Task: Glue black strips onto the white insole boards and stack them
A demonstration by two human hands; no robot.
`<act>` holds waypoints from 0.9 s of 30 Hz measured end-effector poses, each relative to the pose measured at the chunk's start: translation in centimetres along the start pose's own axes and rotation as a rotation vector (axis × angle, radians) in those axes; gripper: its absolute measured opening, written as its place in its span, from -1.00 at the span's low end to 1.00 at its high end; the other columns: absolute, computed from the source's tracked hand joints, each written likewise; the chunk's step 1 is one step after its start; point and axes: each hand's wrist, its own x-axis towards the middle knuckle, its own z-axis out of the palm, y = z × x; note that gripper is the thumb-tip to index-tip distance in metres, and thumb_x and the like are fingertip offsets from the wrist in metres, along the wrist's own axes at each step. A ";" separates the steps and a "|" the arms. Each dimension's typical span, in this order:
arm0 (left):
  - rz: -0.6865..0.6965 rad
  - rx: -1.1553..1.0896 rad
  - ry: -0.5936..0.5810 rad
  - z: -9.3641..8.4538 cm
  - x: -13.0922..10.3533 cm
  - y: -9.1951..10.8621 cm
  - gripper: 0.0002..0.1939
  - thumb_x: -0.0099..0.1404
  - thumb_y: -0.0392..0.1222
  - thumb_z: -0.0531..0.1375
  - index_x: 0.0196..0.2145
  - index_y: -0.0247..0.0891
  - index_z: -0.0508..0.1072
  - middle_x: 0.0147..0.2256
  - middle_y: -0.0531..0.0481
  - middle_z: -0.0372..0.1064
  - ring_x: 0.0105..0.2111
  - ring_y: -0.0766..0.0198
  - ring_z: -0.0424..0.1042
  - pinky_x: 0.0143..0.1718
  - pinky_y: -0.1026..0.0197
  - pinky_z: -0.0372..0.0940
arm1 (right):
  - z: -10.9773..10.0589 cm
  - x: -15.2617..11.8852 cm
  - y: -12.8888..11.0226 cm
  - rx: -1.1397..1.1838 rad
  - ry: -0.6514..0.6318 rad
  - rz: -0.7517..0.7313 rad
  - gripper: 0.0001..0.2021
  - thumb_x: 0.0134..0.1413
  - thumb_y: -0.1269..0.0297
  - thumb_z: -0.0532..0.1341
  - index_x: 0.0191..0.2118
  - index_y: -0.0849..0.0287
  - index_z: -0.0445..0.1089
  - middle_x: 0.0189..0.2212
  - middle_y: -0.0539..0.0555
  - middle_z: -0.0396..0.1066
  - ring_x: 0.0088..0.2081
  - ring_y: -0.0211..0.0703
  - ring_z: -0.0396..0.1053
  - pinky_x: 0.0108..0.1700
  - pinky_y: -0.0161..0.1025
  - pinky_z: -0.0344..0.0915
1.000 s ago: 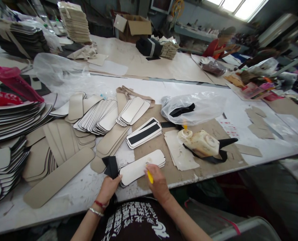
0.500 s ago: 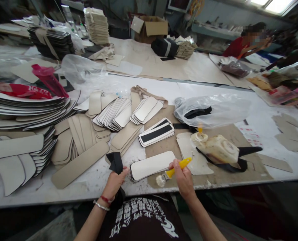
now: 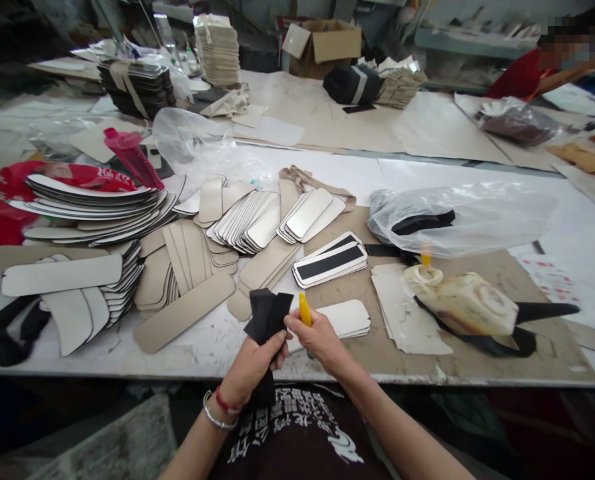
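Note:
Black fabric strips [image 3: 267,313] fan out of my left hand [image 3: 251,363], which is closed around them, their lower ends hanging toward my shirt. My right hand [image 3: 320,337] grips a brush by its yellow handle [image 3: 305,310], fingertips right beside the strips; the bristles are hidden. Partly behind my right hand lies a small stack of pale rounded panels [image 3: 350,318]. Beyond it are white panels with a black strip along the middle [image 3: 331,260]. A stained plastic container [image 3: 477,303] lies to the right, with another yellow handle [image 3: 426,255] at its opening.
Beige panels [image 3: 185,310] and fanned white panels [image 3: 247,217] cover the table's left side. A clear plastic bag [image 3: 497,217] holding black material lies at the right, near pale sheets [image 3: 407,313]. A cardboard box [image 3: 335,50] stands at the back; a person in red sits far right.
My right hand has moved left with the brush, up to the black strips, and its handle now points upward. My left hand has raised the strips, which are now fanned. The view has shifted.

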 end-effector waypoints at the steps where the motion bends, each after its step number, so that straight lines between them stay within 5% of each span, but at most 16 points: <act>1: 0.007 0.003 0.068 -0.4 0.2 -0.1 -0.64 0.13 0.06 0.14 -0.37 -0.37 0.36 -0.58 0.06 0.24 -0.63 0.43 0.14 -0.63 0.35 0.03 | -0.7 0.1 0.3 -0.011 0.061 -0.004 -0.66 -0.07 -0.02 0.19 -0.46 0.20 0.32 -0.63 -0.07 0.25 -0.61 -0.34 0.14 -0.56 -0.36 0.12; 7: -0.021 0.155 0.395 -2.4 1.8 -3.0 -0.68 -0.05 0.01 0.27 -0.51 -0.33 0.38 -0.74 0.16 0.10 -0.69 0.40 0.09 -0.66 0.32 0.05 | -3.4 0.7 2.1 0.154 0.371 -0.098 -0.63 0.03 -0.07 0.08 -0.43 0.19 0.28 -0.53 -0.01 0.27 -0.47 -0.30 0.24 -0.38 -0.34 0.23; 13: -0.160 0.275 0.425 -1.0 3.9 -6.1 -0.77 -0.11 -0.11 0.30 -0.56 -0.33 0.41 -0.77 0.08 0.18 -0.63 0.25 0.26 -0.62 0.26 0.14 | -0.3 1.5 4.5 0.238 0.430 -0.197 -0.66 0.13 -0.01 -0.02 -0.46 0.16 0.18 -0.54 -0.04 0.19 -0.49 -0.32 0.19 -0.35 -0.32 0.20; 17: -0.177 0.273 0.432 -0.6 4.5 -7.0 -0.82 -0.08 -0.17 0.28 -0.53 -0.35 0.42 -0.73 0.04 0.26 -0.59 0.22 0.31 -0.59 0.25 0.19 | -1.2 1.6 5.7 0.013 0.473 -0.267 -0.67 0.15 0.03 -0.03 -0.48 0.16 0.16 -0.55 -0.04 0.18 -0.47 -0.29 0.18 -0.33 -0.29 0.18; 23: -0.145 0.247 0.427 -1.0 3.9 -6.3 -0.78 -0.12 -0.13 0.30 -0.52 -0.33 0.42 -0.65 -0.01 0.33 -0.49 0.17 0.35 -0.48 0.23 0.24 | -6.6 -0.5 3.1 -0.270 0.603 -0.404 -0.72 0.15 0.07 -0.01 -0.45 0.15 0.17 -0.51 -0.02 0.18 -0.44 -0.25 0.19 -0.32 -0.26 0.16; 27: -0.097 0.174 0.406 -1.0 2.1 -4.5 -0.72 -0.01 0.01 0.22 -0.50 -0.30 0.41 -0.67 0.06 0.23 -0.56 0.26 0.26 -0.50 0.25 0.19 | -6.9 -1.2 0.5 -0.350 0.462 -0.255 -0.68 0.10 0.03 0.03 -0.48 0.18 0.25 -0.56 -0.01 0.23 -0.48 -0.24 0.19 -0.37 -0.28 0.16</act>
